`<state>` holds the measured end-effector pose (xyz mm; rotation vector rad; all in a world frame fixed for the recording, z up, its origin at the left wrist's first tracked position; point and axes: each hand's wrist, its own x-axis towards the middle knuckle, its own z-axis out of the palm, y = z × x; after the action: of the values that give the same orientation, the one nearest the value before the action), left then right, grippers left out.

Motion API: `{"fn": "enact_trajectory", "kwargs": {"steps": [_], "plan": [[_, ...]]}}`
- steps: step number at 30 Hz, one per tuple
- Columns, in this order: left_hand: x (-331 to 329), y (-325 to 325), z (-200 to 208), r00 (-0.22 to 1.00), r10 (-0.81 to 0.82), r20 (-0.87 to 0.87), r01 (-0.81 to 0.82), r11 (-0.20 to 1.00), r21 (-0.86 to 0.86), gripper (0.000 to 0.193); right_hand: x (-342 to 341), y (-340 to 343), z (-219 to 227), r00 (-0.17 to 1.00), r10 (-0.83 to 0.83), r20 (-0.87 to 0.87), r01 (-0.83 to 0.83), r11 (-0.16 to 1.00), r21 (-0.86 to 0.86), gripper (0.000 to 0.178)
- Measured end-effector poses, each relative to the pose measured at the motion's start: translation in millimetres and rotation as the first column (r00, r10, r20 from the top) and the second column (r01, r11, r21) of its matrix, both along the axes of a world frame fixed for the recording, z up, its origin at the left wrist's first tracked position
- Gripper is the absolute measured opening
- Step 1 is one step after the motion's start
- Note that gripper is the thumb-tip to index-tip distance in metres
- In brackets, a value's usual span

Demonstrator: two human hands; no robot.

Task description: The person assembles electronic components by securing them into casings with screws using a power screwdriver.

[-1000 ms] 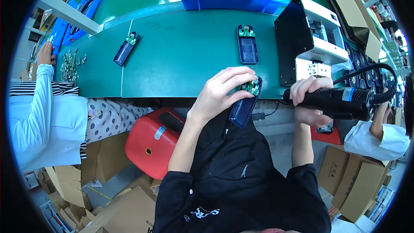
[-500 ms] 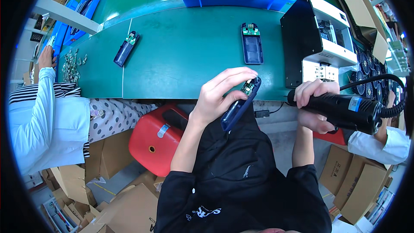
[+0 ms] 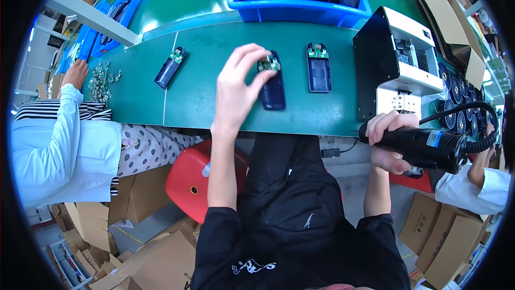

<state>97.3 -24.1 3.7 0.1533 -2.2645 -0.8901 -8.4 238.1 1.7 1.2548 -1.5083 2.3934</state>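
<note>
My left hand (image 3: 240, 86) grips the upper end of a dark blue plastic housing (image 3: 273, 92), which has a green circuit board (image 3: 269, 63) at its top. The housing is at the green tabletop; whether it rests fully on it I cannot tell. In my right hand (image 3: 390, 141) is a black electric screwdriver (image 3: 429, 145) with a coiled cord, held sideways at the table's front edge. To the right of my left hand lies a second dark housing with a board (image 3: 319, 74). A third such housing (image 3: 169, 70) lies tilted farther left.
A blue bin (image 3: 300, 11) full of similar housings stands at the back. At the right is a black-and-white machine (image 3: 397, 59) beside black reels (image 3: 460, 105). A co-worker's hand (image 3: 75, 74) is near small loose parts (image 3: 100, 83) at left. A red stool (image 3: 185, 180) stands below.
My left hand has carried the housing from over my lap, forward and left, to the tabletop. My right hand keeps the screwdriver in nearly the same place. The view has shifted slightly.
</note>
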Motion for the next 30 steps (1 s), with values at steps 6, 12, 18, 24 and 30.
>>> {"fn": "enact_trajectory", "kwargs": {"steps": [6, 12, 18, 24, 30], "plan": [[-41.8, -19.8, 3.7, 0.914, -0.026, 0.406, 0.119, 0.972, -0.205, 0.044, 0.2, 1.1, -3.6, 0.998, 0.05, 0.044, -0.049, 0.998, -0.03, 0.085], [-50.5, 26.7, -12.6, 0.971, -0.069, 0.23, 0.137, 0.945, -0.295, 0.066, 1.0, 4.9, -6.6, 0.997, 0.021, 0.07, -0.02, 1.0, -0.019, 0.085], [-89.0, 28.8, -20.2, 0.949, -0.163, 0.271, 0.279, 0.833, -0.477, 0.07, 4.2, 0.7, -2.8, 0.992, -0.027, 0.121, 0.022, 0.999, 0.04, 0.086], [-63.1, 18.0, 19.4, 0.981, -0.176, 0.077, 0.191, 0.85, -0.491, 0.048, 0.5, -0.3, -2.4, 0.994, -0.019, 0.107, 0.016, 1.0, 0.026, 0.084], [29.8, -96.7, 19.5, 0.9, 0.428, 0.082, -0.281, 0.714, -0.642, 0.038, 3.4, 0.4, -1.1, 0.996, -0.082, 0.04, 0.081, 0.996, 0.024, 0.081]]}}
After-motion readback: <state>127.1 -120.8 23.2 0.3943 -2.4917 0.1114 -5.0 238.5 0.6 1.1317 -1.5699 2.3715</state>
